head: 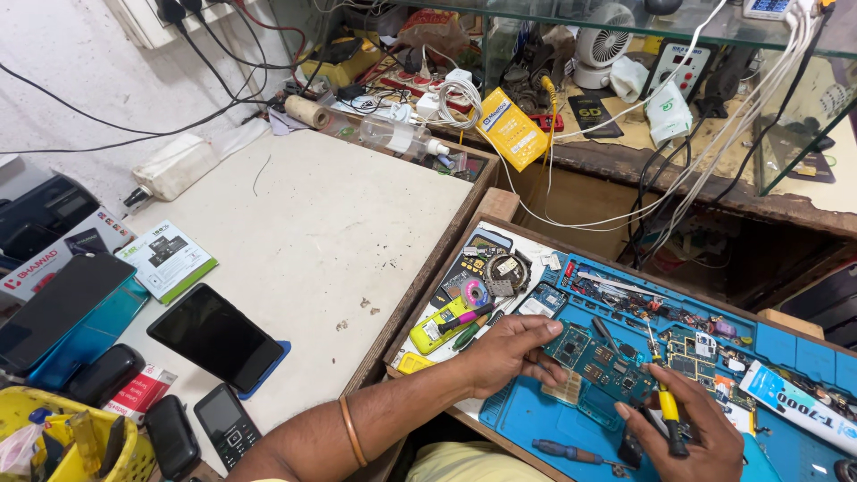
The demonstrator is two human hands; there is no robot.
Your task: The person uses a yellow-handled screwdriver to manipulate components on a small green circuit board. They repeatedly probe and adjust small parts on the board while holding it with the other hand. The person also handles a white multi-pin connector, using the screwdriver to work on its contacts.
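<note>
My left hand [509, 353] rests on a blue work mat [536, 415], its fingers pressing down the left edge of a teal circuit board [598, 361]. My right hand [687, 428] grips a yellow-handled screwdriver [668, 406] whose tip points up at the board's right part. A metal bangle [353, 431] sits on my left forearm. Several small boards and parts [678, 335] lie on the mat just behind the circuit board.
A blue-handled screwdriver [562, 449] lies on the mat's near edge and a white glue tube [794, 408] at its right. A wooden tray holds a yellow phone shell [437, 326]. Phones [214, 337] lie on the white counter [330, 223] at left. Cables hang over the gap behind.
</note>
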